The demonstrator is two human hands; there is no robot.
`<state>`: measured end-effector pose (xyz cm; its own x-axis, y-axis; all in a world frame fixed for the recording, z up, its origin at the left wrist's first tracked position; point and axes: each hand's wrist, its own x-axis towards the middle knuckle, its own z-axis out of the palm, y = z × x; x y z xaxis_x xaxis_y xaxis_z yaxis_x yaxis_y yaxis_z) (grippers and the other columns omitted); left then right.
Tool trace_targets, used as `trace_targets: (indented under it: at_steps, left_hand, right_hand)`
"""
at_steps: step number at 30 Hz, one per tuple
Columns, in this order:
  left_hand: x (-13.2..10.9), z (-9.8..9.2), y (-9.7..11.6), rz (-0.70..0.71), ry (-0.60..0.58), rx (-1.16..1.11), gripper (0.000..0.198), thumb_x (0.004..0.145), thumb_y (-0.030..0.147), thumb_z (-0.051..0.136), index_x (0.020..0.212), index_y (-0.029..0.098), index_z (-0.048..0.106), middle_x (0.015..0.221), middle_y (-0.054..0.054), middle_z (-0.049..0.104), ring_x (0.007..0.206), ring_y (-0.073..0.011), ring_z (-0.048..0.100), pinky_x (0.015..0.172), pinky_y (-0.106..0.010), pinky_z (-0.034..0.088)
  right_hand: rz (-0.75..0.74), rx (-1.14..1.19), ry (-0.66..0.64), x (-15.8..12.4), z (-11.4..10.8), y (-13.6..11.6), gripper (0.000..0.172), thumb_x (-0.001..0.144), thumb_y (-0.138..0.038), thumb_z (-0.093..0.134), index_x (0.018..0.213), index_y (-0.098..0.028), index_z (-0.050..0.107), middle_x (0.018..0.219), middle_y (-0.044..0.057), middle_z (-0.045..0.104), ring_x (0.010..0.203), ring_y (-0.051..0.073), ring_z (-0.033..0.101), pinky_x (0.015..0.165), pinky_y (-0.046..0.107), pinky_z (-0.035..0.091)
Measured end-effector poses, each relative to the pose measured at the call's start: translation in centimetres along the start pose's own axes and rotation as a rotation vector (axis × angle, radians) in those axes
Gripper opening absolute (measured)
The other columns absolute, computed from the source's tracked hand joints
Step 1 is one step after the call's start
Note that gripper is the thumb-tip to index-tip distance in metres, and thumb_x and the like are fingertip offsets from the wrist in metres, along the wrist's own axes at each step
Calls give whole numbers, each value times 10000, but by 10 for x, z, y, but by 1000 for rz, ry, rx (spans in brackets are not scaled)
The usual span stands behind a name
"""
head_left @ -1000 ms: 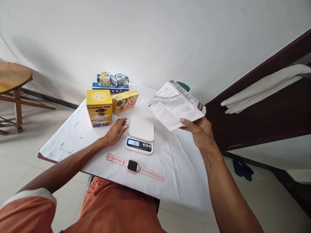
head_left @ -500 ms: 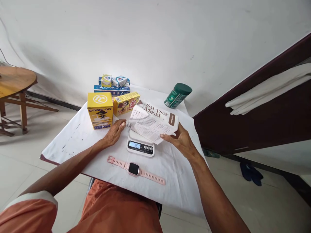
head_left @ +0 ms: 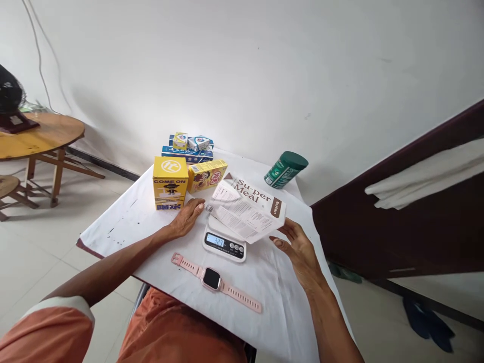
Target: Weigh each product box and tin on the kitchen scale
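Observation:
A white "Su-per Meal" box (head_left: 251,206) lies tilted on a white digital scale (head_left: 225,242), whose lit display seems to read 323. My left hand (head_left: 188,217) rests on the cloth just left of the box, fingers stretched out and holding nothing. At the box's right end is my right hand (head_left: 297,247), open, thumb and fingers apart; some fingertips are at or behind the box's edge, and I cannot tell if they touch. A pink-strapped smartwatch (head_left: 212,279) lies flat in front of the scale.
Behind my left hand stand a yellow "COME ON" box (head_left: 170,184) and a smaller yellow carton (head_left: 207,176). Blue boxes (head_left: 187,154) with small packets on top lie farther back. A green canister (head_left: 286,170) stands back right. The white-clothed table (head_left: 124,227) meets the wall.
My right hand has loosened from the box and drawn slightly away. The scale's reading has gone from 361 to about 323. The view has shifted, showing more of the left side.

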<state>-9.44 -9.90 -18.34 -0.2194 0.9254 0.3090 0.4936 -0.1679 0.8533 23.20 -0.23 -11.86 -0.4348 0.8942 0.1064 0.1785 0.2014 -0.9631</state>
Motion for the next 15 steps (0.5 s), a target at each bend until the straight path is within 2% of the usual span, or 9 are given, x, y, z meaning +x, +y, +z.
trace_targets:
  at_steps: [3,7,15]
  left_hand:
    - [-1,-1,1,14,-12,16,652,1049,657,264,1283,173,633,1235,-164,683,1142,-283,649,1030,-492,540]
    - [0,1,1,28,-19,31,603,1064,613,254,1269,180,622,1242,-163,676,1167,-280,629,1071,-489,508]
    - [-1,4,-1,15,-56,51,553,1076,561,268,1283,161,589,1269,-178,652,1226,-280,602,1097,-466,485]
  right_hand:
    - [-52,-64,-4,8,5,-5,789,718,-602,857,1388,-325,548,1481,115,579,1389,356,532,983,499,590]
    - [-77,-109,54,18,13,-9,838,676,-584,882,1400,-331,546,1449,109,606,1307,364,604,912,475,618]
    - [20,-114,94,20,32,-45,764,610,-550,923,1279,-340,618,1327,68,701,1222,355,672,954,482,630]
